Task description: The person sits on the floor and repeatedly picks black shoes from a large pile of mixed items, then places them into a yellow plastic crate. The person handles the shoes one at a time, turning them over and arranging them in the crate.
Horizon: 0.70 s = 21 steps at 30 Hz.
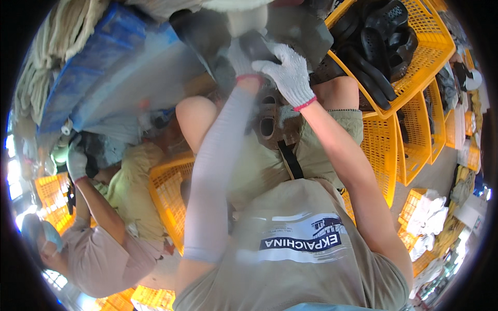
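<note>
In front of a pale cylindrical wheel, a dark, smooth piece sits between my gloved hands. It is blurred, so its exact kind is unclear. My left hand, also smeared, closes on the piece's left side, its arm in a pale sleeve. On the other side, my right hand in a white knit glove with a red cuff grips it, thumb stretched toward the left hand. A dark grey hood or guard surrounds the wheel. Black clog-like shoes fill a yellow crate to the right.
More yellow crates stand stacked at my right side. A blue panel slopes at the left, with light cloth strips hanging over it. A co-worker in gloves works at my left, beside another yellow crate.
</note>
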{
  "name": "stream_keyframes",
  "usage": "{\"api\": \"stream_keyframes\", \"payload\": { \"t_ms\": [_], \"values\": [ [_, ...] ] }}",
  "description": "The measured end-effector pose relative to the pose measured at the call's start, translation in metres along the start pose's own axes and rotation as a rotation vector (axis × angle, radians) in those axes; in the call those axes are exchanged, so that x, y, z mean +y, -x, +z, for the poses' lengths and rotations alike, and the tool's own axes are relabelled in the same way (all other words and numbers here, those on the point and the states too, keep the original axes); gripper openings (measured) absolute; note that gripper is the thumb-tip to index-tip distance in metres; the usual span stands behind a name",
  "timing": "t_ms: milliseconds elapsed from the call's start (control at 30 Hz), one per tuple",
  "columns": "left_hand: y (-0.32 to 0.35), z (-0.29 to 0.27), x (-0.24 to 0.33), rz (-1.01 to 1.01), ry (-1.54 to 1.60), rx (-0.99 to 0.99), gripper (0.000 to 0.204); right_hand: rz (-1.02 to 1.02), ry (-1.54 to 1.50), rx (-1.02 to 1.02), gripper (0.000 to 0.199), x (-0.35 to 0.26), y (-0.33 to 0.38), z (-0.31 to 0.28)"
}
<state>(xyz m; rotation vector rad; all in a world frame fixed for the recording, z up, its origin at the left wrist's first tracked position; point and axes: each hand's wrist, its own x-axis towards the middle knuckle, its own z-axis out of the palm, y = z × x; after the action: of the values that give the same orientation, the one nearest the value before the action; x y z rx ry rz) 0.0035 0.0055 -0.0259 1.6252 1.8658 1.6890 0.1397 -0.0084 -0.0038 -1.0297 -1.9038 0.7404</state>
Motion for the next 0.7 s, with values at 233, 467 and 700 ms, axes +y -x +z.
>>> {"api": "stream_keyframes", "payload": {
  "t_ms": [233, 467, 700],
  "values": [
    [-0.021, 0.012, -0.016, -0.583, 0.723, -0.016, 0.023, 0.287, 0.145, -0.338, 0.077, -0.061, -0.032, -0.025],
    [-0.038, 0.024, -0.038, -0.885, 1.072, -0.063, 0.028, 0.101, 0.457, -0.393, 0.033, -0.092, -0.044, -0.025],
    [0.041, -0.01, 0.016, -0.995, 1.202, -0.199, 0.034, 0.131, 0.195, -0.396, 0.046, -0.108, 0.044, -0.091]
  ]
}}
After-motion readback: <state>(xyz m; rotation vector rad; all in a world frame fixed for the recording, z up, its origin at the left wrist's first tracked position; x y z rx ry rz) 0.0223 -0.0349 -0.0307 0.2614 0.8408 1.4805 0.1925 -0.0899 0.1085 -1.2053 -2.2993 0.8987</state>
